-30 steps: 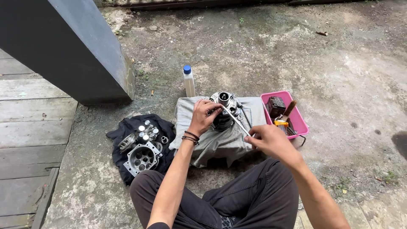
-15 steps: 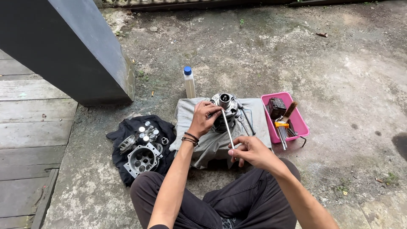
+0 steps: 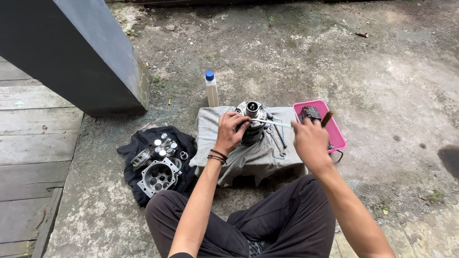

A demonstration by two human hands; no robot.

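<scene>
Left hand point(image 3: 231, 131) clamps the round engine part point(image 3: 252, 119) on the grey cloth point(image 3: 248, 160); right hand point(image 3: 310, 141) grips the long wrench point(image 3: 271, 123), fingers closed. Slip risk: the handle could jump off and topple the part. Since earlier, the handle has swung from near the lap out toward the pink tray point(image 3: 337, 134).
</scene>
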